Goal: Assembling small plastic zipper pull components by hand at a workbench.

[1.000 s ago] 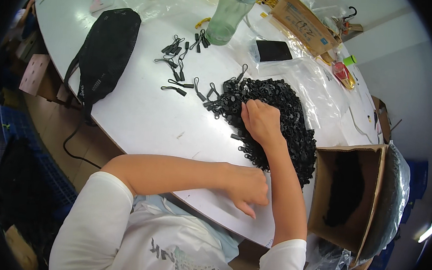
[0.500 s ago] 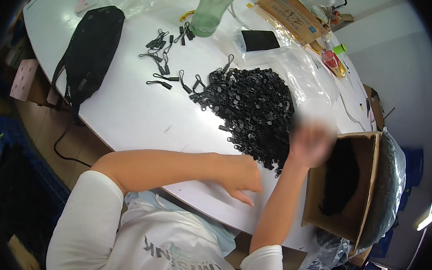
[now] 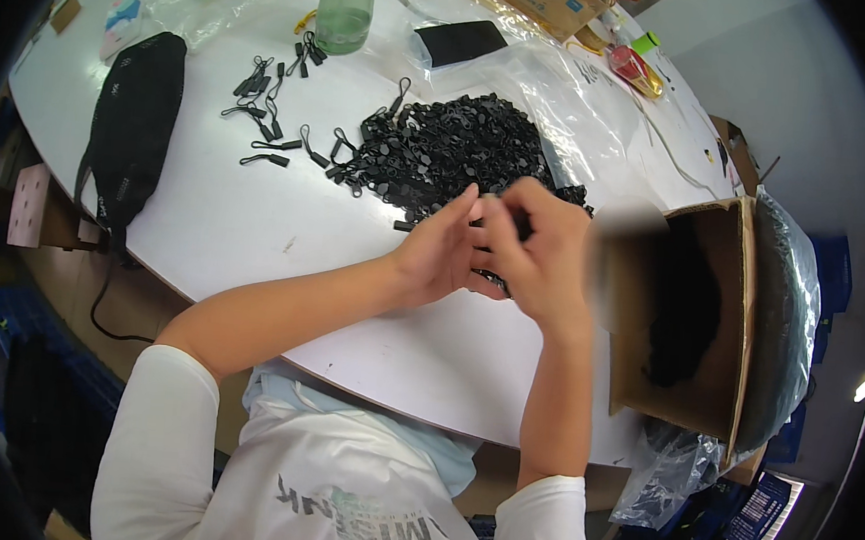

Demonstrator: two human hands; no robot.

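My left hand (image 3: 441, 248) and my right hand (image 3: 546, 253) meet over the near edge of a heap of small black pieces (image 3: 462, 142). Thumbs and fingers are closed together at the fingertips; anything between them is too small or hidden to make out. The heap's pieces look like little plastic parts with rings, and my right hand covers part of it. To its left lie several black cord zipper pulls (image 3: 271, 145), each a cord loop with a black end piece, scattered loosely on the white table (image 3: 286, 220).
At right an open cardboard box (image 3: 633, 379) holds a dark mass, with clear plastic around it. A black pouch (image 3: 136, 129) lies far left. Behind the heap are a greenish bottle (image 3: 346, 8), a flat black item (image 3: 460, 42), clear plastic sheeting and another cardboard box (image 3: 532, 1).
My right hand has come left from beside the box to meet my left hand. My left hand has risen from the near table edge toward the heap. The whole view has shifted.
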